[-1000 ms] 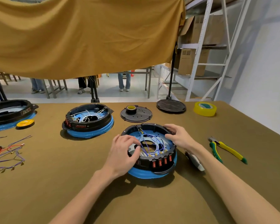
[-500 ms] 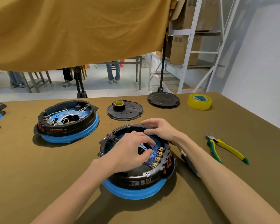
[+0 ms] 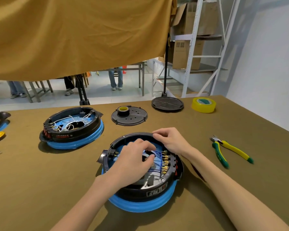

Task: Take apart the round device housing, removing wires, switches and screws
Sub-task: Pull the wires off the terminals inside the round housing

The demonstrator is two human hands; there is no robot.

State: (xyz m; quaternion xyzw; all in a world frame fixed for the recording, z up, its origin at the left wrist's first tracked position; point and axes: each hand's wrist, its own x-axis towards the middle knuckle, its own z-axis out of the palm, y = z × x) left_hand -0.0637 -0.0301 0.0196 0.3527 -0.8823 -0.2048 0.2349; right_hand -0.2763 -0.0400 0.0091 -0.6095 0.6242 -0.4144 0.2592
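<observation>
The round housing (image 3: 141, 172) stands on the brown table (image 3: 32, 189), closest to the person, its blue ring at the bottom. The left hand (image 3: 133, 160) reaches inside, fingers curled among the blue wires (image 3: 158, 158); whether they pinch one, I cannot tell. The right hand (image 3: 169, 140) grips the far rim, probably to keep the housing from turning. A white label (image 3: 153, 192) on the side is too blurred to read. To the right lie yellow-green pliers (image 3: 230, 152), ready for cutting. Farther away stand a second housing (image 3: 72, 127), a black lid (image 3: 129, 115) and yellow tape (image 3: 203, 105).

Bare table (image 3: 40, 189) left — pliers (image 3: 230, 151) lie right.
</observation>
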